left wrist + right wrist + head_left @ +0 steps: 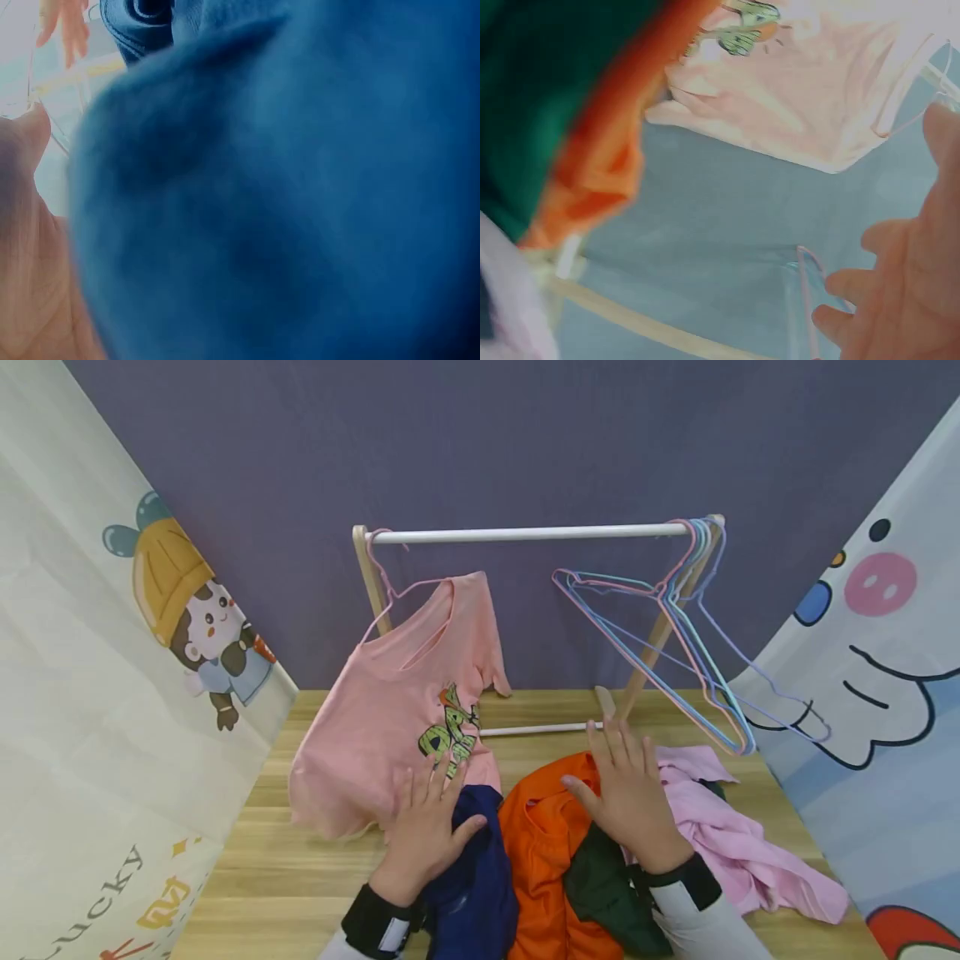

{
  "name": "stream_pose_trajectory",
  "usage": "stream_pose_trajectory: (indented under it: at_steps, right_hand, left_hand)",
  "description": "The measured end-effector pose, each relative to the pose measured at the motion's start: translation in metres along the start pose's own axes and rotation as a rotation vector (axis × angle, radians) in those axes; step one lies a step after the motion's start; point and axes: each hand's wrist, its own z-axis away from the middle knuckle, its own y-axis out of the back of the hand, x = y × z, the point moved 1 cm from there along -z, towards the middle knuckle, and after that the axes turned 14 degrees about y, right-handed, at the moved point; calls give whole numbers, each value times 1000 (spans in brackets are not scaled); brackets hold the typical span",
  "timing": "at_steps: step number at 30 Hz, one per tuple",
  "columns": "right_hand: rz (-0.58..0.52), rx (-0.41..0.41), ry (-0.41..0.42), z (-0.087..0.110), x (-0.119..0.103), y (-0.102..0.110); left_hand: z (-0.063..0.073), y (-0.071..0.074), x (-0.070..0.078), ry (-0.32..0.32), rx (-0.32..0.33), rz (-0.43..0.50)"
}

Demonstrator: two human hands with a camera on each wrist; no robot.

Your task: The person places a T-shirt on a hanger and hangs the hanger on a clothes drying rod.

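Note:
My left hand [424, 833], fingers spread and straight, is over the navy garment [472, 885] and close to the hem of a pink T-shirt [390, 710]. That shirt hangs on a pink hanger [384, 578] at the rack's left end. My right hand [628, 793], also spread with straight fingers, is over an orange garment [551, 843] and a dark green one [611, 885]. Neither hand holds anything. Blue cloth [285, 195] fills most of the left wrist view. In the right wrist view, the pink shirt [772, 82] appears beyond the orange cloth [600, 180].
Several empty pink, blue and green hangers [675, 610] crowd the right end of the rack's white bar [525, 534]. A light pink garment [738, 835] lies at the right of the wooden table [255, 868]. Printed curtains [67, 635] flank both sides.

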Motion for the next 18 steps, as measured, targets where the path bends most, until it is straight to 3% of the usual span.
stream_pose_trajectory:
  at_steps: [5, 12, 18]
  right_hand:
    - [25, 84, 65, -26, 15, 34]
    - [-2, 346, 74, -63, 38, 89]
    - [172, 582, 70, -79, 57, 105]
  left_hand:
    - [5, 0, -9, -7, 41, 2]
    - [17, -5, -22, -51, 73, 29]
    - [29, -12, -30, -62, 57, 27]
